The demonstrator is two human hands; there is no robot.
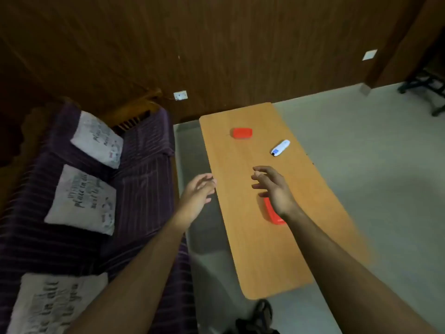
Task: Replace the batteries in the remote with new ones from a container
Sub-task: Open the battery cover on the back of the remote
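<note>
A white remote (280,147) with a blue panel lies on the far right part of a long wooden table (252,249). A red container (242,133) sits near the table's far end. A second red piece (271,212), partly hidden under my right wrist, lies mid-table. My right hand (272,189) hovers over the table with fingers spread, holding nothing, short of the remote. My left hand (197,194) is open at the table's left edge, also empty. No batteries are visible.
A dark purple sofa (134,189) with several grey printed cushions (81,198) stands left of the table, with a narrow strip of grey floor (361,165) between. A wood-panelled wall is behind. Black chair legs (426,90) stand at far right. A sandalled foot (263,312) shows below.
</note>
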